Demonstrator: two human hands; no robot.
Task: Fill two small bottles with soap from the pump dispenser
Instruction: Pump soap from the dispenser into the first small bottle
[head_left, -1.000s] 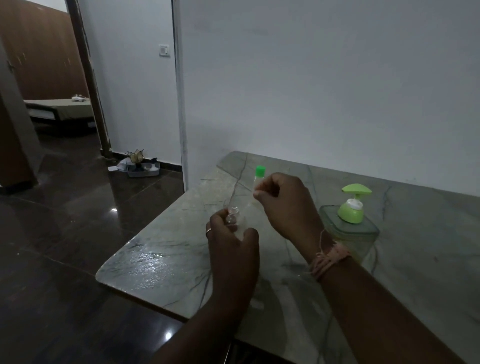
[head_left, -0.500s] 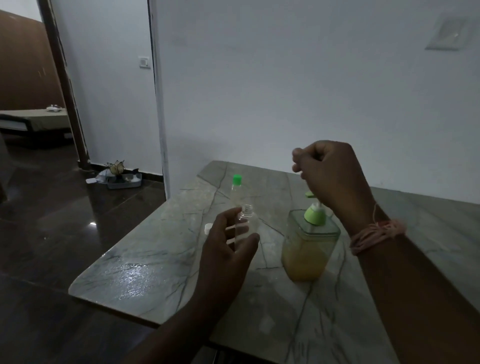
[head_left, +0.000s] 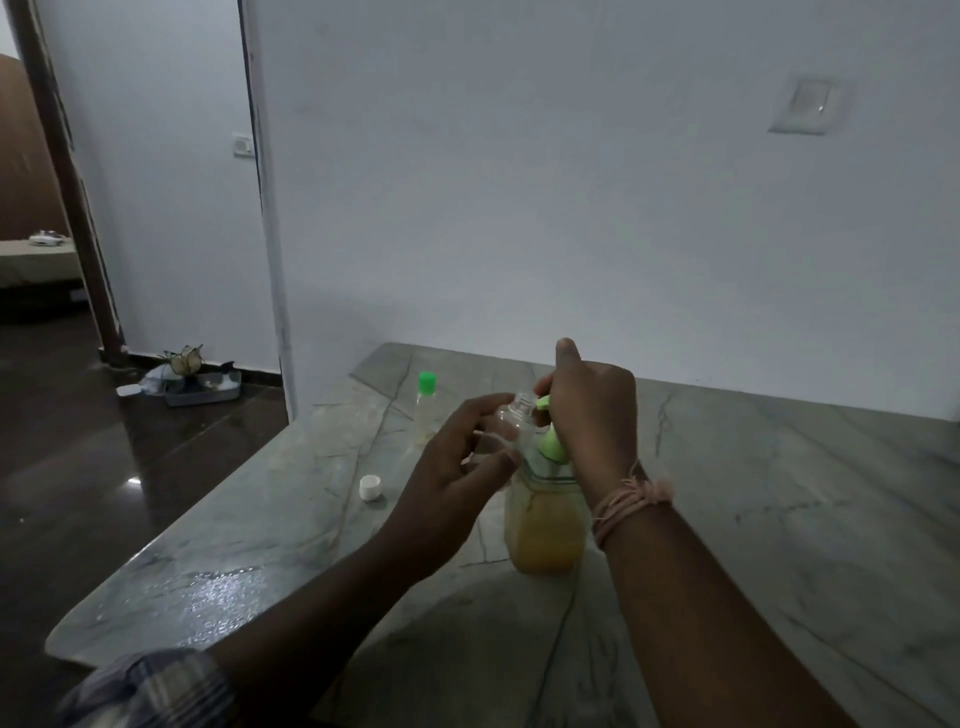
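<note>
Head view, left to right: white cap (head_left: 371, 487) lies loose on the tabletop (head_left: 779, 519), capped bottle (head_left: 426, 408) behind. Left hand (head_left: 457, 478) grips the open bottle (head_left: 511, 423) at the spout; right hand (head_left: 592, 410) curls over the pump dispenser (head_left: 543, 512). Mouth alignment seems uncertain, so soap could miss and spill.

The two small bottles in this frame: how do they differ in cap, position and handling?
The held bottle has an open neck with no cap; the standing bottle wears a green cap. The held bottle is gripped by the left hand at the spout of the pump dispenser, off the table; the standing bottle rests upright on the table, untouched. Both are small and clear. A loose white cap lies nearby.
</note>
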